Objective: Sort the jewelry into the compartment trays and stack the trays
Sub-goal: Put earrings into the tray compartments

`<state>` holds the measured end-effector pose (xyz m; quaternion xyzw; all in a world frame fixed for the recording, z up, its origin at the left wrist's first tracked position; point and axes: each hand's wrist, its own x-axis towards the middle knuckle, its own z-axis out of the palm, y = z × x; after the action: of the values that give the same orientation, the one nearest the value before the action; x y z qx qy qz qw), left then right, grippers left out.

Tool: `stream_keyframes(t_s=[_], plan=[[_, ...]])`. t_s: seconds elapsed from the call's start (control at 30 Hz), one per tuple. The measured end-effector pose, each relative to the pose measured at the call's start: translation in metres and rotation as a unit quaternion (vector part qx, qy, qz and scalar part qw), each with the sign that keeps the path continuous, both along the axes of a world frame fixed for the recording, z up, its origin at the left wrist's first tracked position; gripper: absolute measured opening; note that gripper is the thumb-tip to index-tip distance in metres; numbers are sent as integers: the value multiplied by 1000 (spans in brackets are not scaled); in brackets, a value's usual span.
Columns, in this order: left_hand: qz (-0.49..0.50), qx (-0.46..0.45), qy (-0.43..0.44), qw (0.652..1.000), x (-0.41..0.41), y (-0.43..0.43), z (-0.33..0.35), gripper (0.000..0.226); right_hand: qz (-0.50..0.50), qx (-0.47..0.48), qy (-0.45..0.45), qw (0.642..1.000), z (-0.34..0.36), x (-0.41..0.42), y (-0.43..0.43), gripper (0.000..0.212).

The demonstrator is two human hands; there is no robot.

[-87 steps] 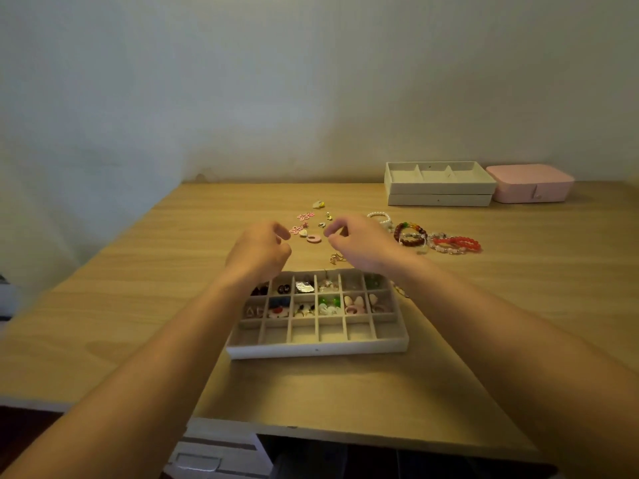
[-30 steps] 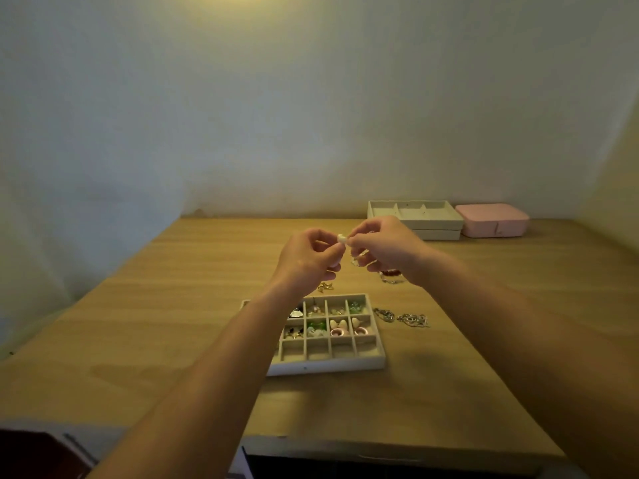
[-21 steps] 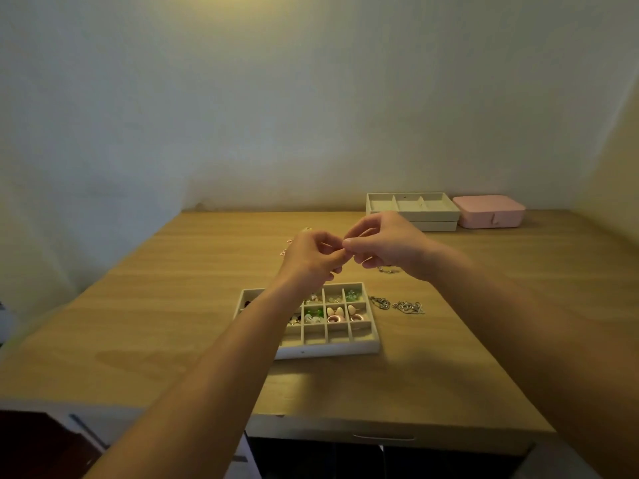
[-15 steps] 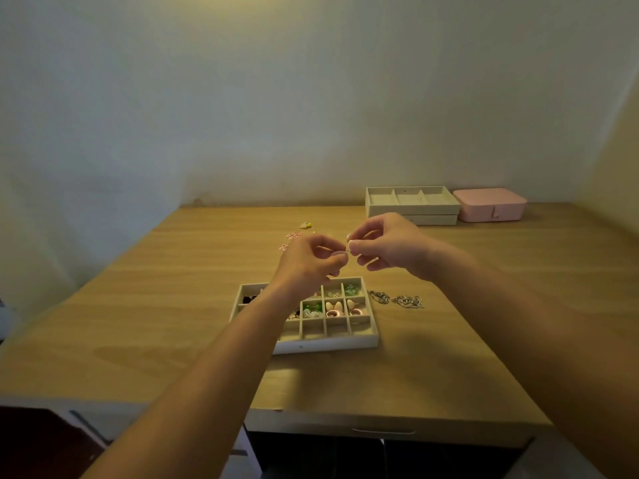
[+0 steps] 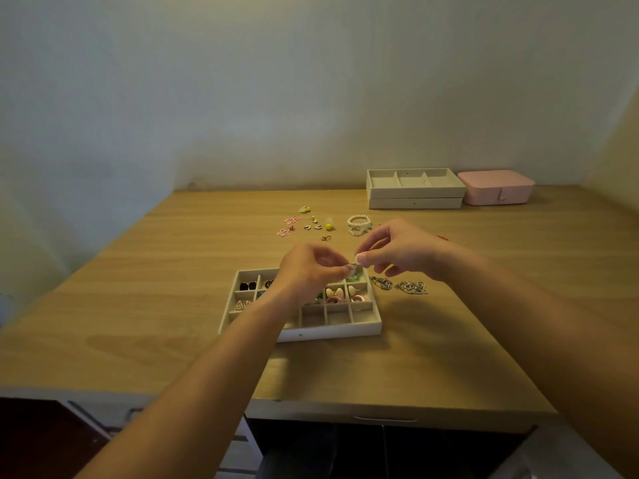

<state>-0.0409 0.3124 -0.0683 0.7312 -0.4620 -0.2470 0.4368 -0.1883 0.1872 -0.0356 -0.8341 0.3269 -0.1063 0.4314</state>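
A white compartment tray point(image 5: 332, 330) lies near the table's front edge, with small earrings and beads in its far rows. Just above its far right corner my left hand point(image 5: 311, 269) and my right hand point(image 5: 397, 250) meet, fingertips pinched together on one tiny pale piece of jewelry point(image 5: 356, 266); what it is I cannot tell. My left forearm hides the tray's middle. Loose pink flower earrings point(image 5: 288, 225), a yellow bead point(image 5: 328, 226) and a pearl bracelet point(image 5: 359, 224) lie farther back. Silver chains point(image 5: 401, 285) rest right of the tray.
Two stacked beige trays point(image 5: 415, 191) stand at the back by the wall, with a pink jewelry box point(image 5: 496, 186) to their right. The wooden table point(image 5: 138, 305) ends at a wall on the left. Drawers show below the front edge.
Both hands have come down from in front of the wall to just above the tray's far right corner, still pinching the small piece. The view has tilted down slightly.
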Motion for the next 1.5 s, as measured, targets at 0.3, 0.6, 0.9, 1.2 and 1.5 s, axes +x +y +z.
stream_keyframes(t_s=[0.3, 0.6, 0.9, 1.2, 1.5], plan=[[-25, 46, -109, 993, -10, -3, -8, 12, 15, -29, 52, 998, -13, -3, -6, 5], [-26, 113, -51, 992, -10, -10, -5, 14, 29, -46, 67, 996, -17, -3, -8, 4], [5, 122, -171, 978, -15, -17, -16, 20, 39, -57, 82, 994, -22, -3, -7, 4], [13, 98, -351, 931, -25, -8, -7, 20, 40, -152, 89, 984, -29, 4, 0, 10], [-74, 86, -389, 914, -26, 6, -5, 20, 27, -222, 103, 969, -32, 7, 8, 12]])
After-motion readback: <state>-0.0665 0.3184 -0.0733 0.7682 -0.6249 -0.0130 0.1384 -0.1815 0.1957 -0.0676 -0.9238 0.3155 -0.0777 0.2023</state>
